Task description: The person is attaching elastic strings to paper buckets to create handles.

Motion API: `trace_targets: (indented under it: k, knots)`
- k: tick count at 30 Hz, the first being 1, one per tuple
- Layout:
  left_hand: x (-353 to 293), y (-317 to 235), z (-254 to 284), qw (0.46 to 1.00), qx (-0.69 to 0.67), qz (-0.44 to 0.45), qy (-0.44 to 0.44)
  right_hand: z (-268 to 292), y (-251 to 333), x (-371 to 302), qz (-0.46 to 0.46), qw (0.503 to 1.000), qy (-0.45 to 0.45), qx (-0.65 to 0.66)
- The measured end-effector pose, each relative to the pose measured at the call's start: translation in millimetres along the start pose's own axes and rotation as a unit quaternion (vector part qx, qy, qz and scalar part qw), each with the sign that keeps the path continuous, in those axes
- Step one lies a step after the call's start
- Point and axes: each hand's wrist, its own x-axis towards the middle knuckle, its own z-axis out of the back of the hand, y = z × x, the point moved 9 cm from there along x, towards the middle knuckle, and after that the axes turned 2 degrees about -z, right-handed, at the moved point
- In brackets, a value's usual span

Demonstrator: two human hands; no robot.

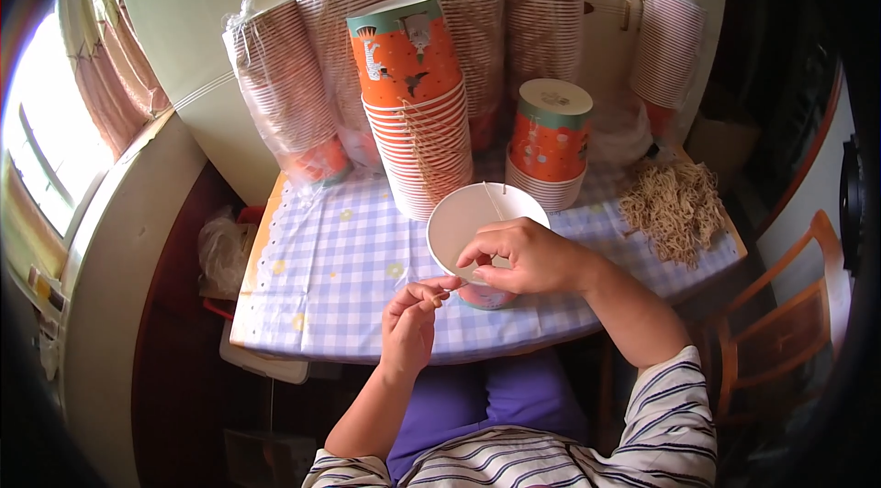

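Note:
A paper bucket (444,229), white inside, stands tilted with its mouth toward me at the table's near edge. A thin tan cord (494,201) runs from its far rim down inside and disappears behind my right hand (516,256). That hand reaches over the mouth, thumb and fingers curled together by the near rim; what they pinch is hidden. Outside the same rim, my left hand (418,312) pinches what looks like the cord's thin end. Just beyond stands a tall stack of nested orange-and-green paper buckets (418,144), with cords hanging down its side.
A shorter bucket stack (551,144) stands right of the tall one. Tan cords lie heaped (674,211) at the table's right end. Several plastic-wrapped bucket stacks (280,75) line the back. A checked cloth (317,277) covers the table; a wooden chair (780,323) stands at right.

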Motion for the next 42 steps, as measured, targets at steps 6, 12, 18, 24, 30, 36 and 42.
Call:
trace_targets:
  k: [6, 12, 18, 24, 30, 36, 42]
  knots:
    - [5, 2, 4, 0.997, -0.060, 0.035, -0.016, 7, 9, 4, -0.026, 0.999, 0.035, -0.021]
    - [2, 14, 9, 0.994, -0.020, 0.098, -0.035, -8, 27, 18, 0.012, 0.995, 0.087, 0.047]
    - [6, 2, -8, 0.997, 0.042, 0.056, -0.018, -30, 24, 38, 0.023, 0.992, 0.120, 0.016]
    - [2, 6, 2, 0.996, 0.069, 0.051, -0.006, -6, 22, 34, 0.088, 0.990, -0.089, -0.071]
    - [0, 4, 8, 0.999, 0.038, 0.038, 0.008, 8, 22, 3, 0.082, 0.986, -0.113, -0.095]
    - [4, 8, 7, 0.998, 0.042, 0.035, 0.021, -16, 18, -8, 0.086, 0.992, -0.044, -0.082]
    - [3, 4, 5, 0.997, 0.061, 0.031, 0.023, -25, 16, -2, 0.114, 0.981, -0.062, -0.146]
